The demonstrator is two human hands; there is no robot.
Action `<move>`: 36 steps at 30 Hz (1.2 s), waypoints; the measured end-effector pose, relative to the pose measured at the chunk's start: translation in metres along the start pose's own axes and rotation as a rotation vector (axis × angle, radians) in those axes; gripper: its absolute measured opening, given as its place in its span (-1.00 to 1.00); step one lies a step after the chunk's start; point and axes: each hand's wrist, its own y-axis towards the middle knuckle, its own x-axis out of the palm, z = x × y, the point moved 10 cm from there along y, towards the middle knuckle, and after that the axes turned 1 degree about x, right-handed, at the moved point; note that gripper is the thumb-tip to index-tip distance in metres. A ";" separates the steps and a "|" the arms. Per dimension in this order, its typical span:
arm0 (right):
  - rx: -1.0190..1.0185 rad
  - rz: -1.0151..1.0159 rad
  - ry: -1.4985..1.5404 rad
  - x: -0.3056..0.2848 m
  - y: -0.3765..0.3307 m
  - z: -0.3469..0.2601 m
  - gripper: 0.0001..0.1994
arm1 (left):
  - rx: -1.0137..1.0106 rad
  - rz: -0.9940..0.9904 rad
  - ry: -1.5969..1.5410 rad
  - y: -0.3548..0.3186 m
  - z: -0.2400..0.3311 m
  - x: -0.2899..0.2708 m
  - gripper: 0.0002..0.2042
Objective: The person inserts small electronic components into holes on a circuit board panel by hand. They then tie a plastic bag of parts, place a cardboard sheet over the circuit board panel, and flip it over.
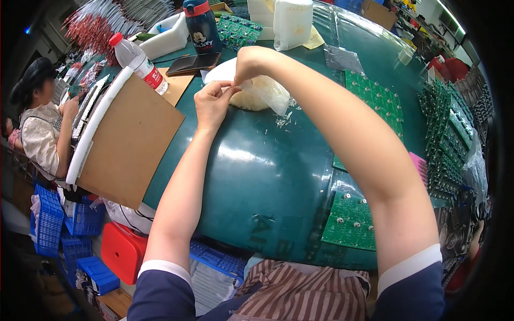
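A clear plastic bag (262,95) with pale contents lies on the green table, partly behind my right wrist. My left hand (211,105) is closed in a pinch at the bag's left edge. From above, my right hand (250,63) bends down with its fingers pinched against the same edge, touching the left fingertips. Some of the right fingers are hidden by the hand itself. A white dish (220,70) shows behind the hands. Small whitish pieces (284,120) lie scattered to the right of the bag.
Green circuit boards (348,220) lie under and beside my right arm, with stacks (447,139) at the far right. A brown board (126,142), a water bottle (140,64), a dark flask (202,29) and a wallet (193,63) stand left. A co-worker (45,120) sits beyond.
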 end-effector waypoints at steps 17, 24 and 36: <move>0.105 0.079 -0.050 0.001 -0.028 -0.042 -0.74 | 0.150 0.062 0.011 -0.002 0.008 -0.007 -0.97; -0.284 -0.093 -0.204 0.016 -0.047 -0.052 -0.66 | 0.040 0.054 0.087 -0.003 0.003 -0.004 -0.91; -0.516 0.143 -0.151 0.006 -0.085 -0.042 -0.69 | -0.118 0.001 0.035 -0.002 -0.020 0.004 -0.87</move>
